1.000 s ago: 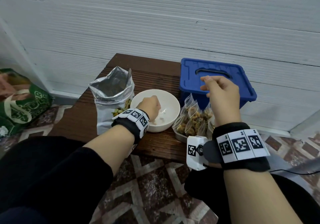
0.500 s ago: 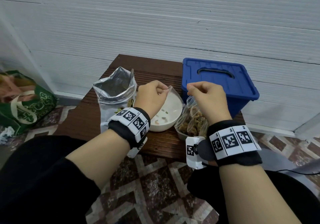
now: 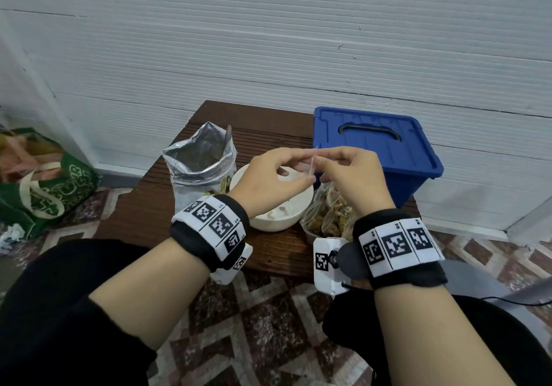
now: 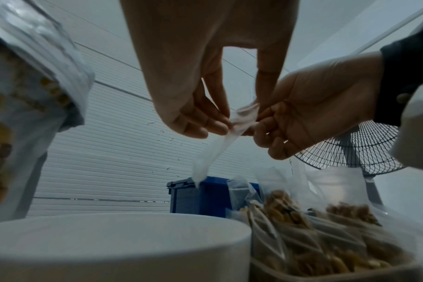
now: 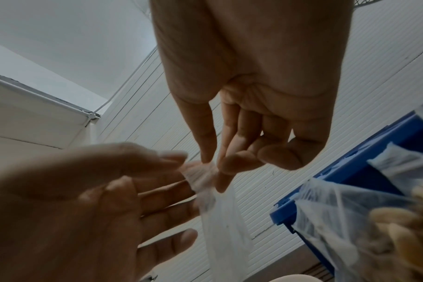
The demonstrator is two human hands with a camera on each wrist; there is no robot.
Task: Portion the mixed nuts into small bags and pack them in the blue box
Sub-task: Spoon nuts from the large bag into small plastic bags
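Observation:
A small clear empty bag [image 4: 217,145] hangs above the white bowl [image 3: 239,176]. My left hand [image 3: 307,167] and right hand [image 3: 324,169] both pinch its top edge, fingertips almost touching. In the right wrist view the bag [image 5: 227,229] droops below the right hand [image 5: 213,166] and left hand [image 5: 181,164]. The bowl holds only a few nuts. An open foil bag of mixed nuts [image 3: 200,158] stands left of it. Several filled small bags [image 3: 331,215] sit in a container on its right. The blue box [image 3: 376,143] stands behind with its lid on.
The dark wooden table [image 3: 143,215] is small and low and stands against a white ribbed wall. A green shopping bag [image 3: 44,188] lies on the tiled floor at the left. A standing fan [image 4: 350,148] is off to the right.
My left hand has risen out of the bowl and my right hand has come back from the blue box. They have met above the bowl, pinching the clear bag.

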